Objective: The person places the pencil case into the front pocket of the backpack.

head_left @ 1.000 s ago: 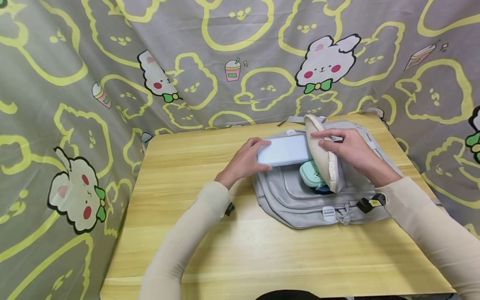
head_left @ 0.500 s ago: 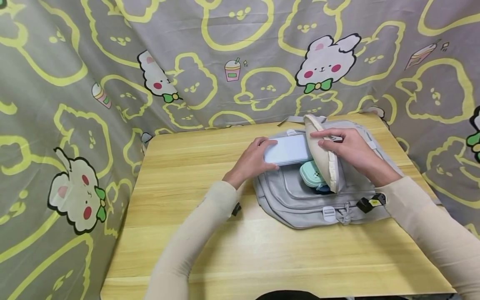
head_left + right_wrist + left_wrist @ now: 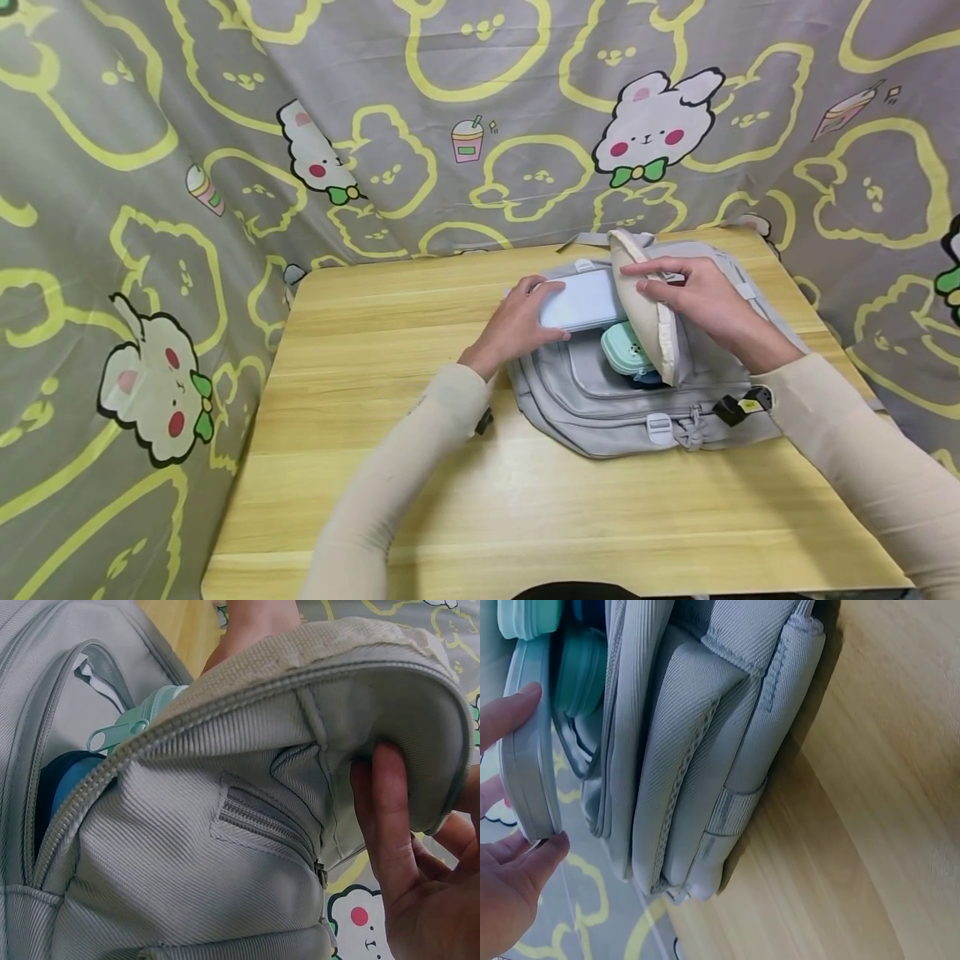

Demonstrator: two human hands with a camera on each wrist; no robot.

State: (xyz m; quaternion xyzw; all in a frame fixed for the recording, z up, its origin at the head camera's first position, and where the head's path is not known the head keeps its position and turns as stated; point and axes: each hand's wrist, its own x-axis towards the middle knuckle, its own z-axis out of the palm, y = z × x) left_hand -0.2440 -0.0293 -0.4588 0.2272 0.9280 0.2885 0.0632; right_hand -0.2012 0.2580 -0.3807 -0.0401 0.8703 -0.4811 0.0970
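A grey backpack (image 3: 600, 433) lies on the table with its front pocket unzipped. My left hand (image 3: 513, 325) grips the left end of a flat, pale blue case (image 3: 581, 302), thumb on one side and fingers on the other. The case's far end passes behind the lifted pocket flap (image 3: 637, 308). My right hand (image 3: 701, 300) pinches that cream-lined flap and holds it up; the right wrist view shows its zipper edge (image 3: 247, 697). Inside the pocket sits a small mint-green zip case (image 3: 624, 348), with a dark blue item (image 3: 71, 784) beside it, mostly hidden.
The backpack rests on the right half of a wooden table (image 3: 360, 350). A patterned grey curtain (image 3: 420, 192) rises behind and on both sides. A buckle (image 3: 660, 428) and a knotted cord (image 3: 692, 435) lie along the bag's near edge.
My left hand has moved right, carrying the pale blue case farther in behind the flap. The right hand and the flap have stayed in place.
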